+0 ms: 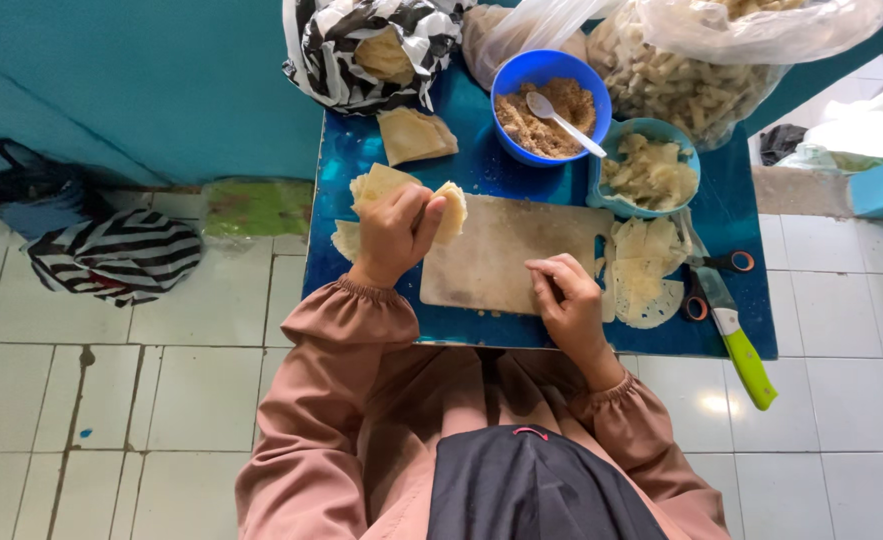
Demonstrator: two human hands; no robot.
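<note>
The left hand (393, 232) is clenched around a thin, pale yellow pastry sheet (451, 210), lifting it just off the left end of the worn, pale rectangular cutting board (506, 260). More of the same pale sheets (376, 185) lie directly beyond and to the left of that hand. The right hand (564, 298) rests curled on the board's near right corner; whether its fingers pinch anything cannot be told. Just right of that hand lies a stack of lacy, pale wrappers (646, 270), then orange-handled scissors (713, 275) and a green-handled knife (736, 340) jutting over the edge of the glossy blue worktop (341, 200). Farther out stand a round blue plastic bowl of brown crumbly filling (541, 115) with a white spoon (561, 118), and a light blue dish of pale scraps (649, 172). The sheet looks fragile: a tight grip could tear it, and a stray elbow could knock the overhanging knife to the tiled floor (161, 390).
</note>
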